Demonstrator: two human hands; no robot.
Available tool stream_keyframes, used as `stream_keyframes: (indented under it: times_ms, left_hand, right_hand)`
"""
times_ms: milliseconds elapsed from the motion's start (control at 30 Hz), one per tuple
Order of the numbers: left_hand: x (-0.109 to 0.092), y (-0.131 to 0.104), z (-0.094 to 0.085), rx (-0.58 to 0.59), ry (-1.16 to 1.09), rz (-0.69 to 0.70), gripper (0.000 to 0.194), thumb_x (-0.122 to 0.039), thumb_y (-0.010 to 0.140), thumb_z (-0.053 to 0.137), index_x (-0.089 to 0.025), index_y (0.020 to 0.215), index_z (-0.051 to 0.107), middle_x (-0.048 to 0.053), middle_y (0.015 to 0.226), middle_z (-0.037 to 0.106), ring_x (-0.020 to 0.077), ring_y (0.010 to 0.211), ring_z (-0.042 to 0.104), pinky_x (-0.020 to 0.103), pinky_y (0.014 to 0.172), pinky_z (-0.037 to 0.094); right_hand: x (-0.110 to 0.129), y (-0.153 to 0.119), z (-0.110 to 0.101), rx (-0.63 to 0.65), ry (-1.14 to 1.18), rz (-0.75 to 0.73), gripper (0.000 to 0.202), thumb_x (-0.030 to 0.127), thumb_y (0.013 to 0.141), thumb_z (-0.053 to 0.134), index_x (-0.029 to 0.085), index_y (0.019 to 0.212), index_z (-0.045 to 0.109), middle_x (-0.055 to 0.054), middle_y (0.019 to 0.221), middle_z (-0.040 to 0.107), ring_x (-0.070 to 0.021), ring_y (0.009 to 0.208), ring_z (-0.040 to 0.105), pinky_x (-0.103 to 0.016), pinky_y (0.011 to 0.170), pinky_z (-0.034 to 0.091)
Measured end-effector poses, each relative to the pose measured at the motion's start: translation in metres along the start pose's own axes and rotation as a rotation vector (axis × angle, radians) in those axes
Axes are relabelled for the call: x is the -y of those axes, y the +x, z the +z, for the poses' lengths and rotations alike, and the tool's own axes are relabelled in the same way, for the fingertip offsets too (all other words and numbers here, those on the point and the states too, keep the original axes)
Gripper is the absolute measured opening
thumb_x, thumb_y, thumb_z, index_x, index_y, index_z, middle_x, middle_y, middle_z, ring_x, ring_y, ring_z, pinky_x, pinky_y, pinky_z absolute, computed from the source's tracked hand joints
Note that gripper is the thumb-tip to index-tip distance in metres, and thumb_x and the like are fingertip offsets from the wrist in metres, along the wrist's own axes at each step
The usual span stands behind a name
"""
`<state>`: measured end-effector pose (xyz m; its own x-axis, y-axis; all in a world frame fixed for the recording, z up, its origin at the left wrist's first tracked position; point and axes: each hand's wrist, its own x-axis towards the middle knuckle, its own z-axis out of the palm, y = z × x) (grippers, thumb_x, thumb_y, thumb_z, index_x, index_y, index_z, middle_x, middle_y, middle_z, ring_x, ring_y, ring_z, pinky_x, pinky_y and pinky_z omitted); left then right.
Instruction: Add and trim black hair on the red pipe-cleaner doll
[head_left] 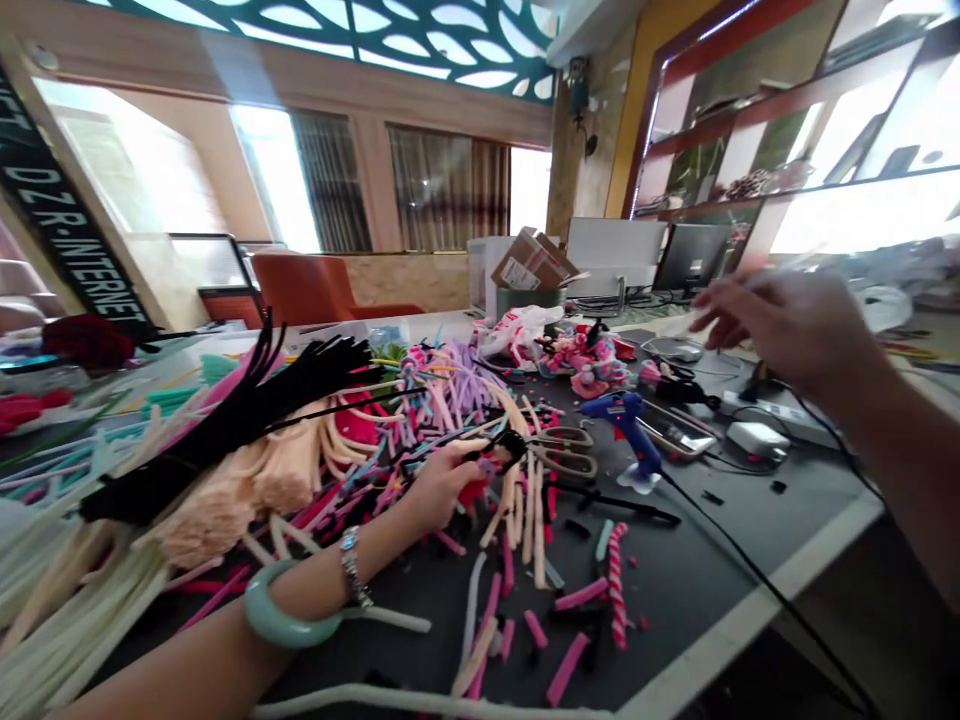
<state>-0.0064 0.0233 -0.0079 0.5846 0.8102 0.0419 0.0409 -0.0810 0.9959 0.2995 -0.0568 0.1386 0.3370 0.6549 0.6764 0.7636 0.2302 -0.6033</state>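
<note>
My left hand, with a green bangle and a bracelet at its wrist, pinches a small black fuzzy piece, seemingly made of pipe cleaner. A bit of red and purple shows under the fingers. Just beyond it lie scissors with their handles to the right. Raised over the right side of the table, my right hand is blurred, its fingers bent together; whether a thin pale strand is between them is unclear. A blue glue gun rests on the table between the hands.
Bundles of black pipe cleaners and peach pipe cleaners lie at left. Cut pink pieces and a striped twist are scattered in front. A power strip, a white adapter and a black cord occupy the right.
</note>
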Motion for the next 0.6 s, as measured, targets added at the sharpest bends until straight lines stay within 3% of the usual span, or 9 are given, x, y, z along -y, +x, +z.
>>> stream_keyframes:
  times_ms: [100,200,367,600]
  left_hand:
    - [-0.005,-0.002,0.003,-0.046,0.051,-0.041,0.045,-0.029,0.062,0.054,-0.007,0.101,0.062,-0.001,0.05,0.058,0.0111,0.038,0.05,0.019,0.036,0.037]
    - [-0.008,-0.003,0.006,-0.079,0.067,-0.07,0.05,-0.03,0.063,0.055,-0.008,0.108,0.062,-0.001,0.051,0.059,0.0111,0.038,0.051,0.018,0.035,0.036]
    - [-0.008,-0.004,0.006,-0.126,0.081,-0.117,0.057,-0.032,0.062,0.057,-0.007,0.114,0.059,0.0,0.052,0.061,0.012,0.039,0.051,0.017,0.029,0.027]
    - [-0.006,-0.006,0.005,-0.102,0.096,-0.133,0.059,-0.033,0.066,0.057,-0.007,0.118,0.058,0.0,0.054,0.062,0.0117,0.041,0.051,0.017,0.03,0.027]
  right_hand:
    - [-0.042,-0.026,-0.009,-0.024,0.0,0.061,0.03,0.038,0.079,0.063,0.009,0.075,0.068,-0.007,0.06,0.065,-0.0113,0.048,0.059,-0.024,0.047,0.047]
    - [-0.068,-0.041,-0.002,-0.031,0.054,0.088,0.028,0.041,0.078,0.065,0.013,0.078,0.069,-0.003,0.057,0.061,-0.0109,0.048,0.054,-0.023,0.046,0.044]
    - [-0.087,-0.051,0.015,0.063,0.169,0.075,0.031,0.046,0.078,0.064,0.014,0.078,0.067,-0.001,0.056,0.059,-0.0118,0.05,0.054,-0.024,0.049,0.045]
    - [-0.1,-0.052,0.029,0.064,0.128,-0.037,0.029,0.045,0.081,0.062,0.017,0.081,0.068,0.001,0.056,0.06,-0.0126,0.049,0.057,-0.024,0.051,0.046]
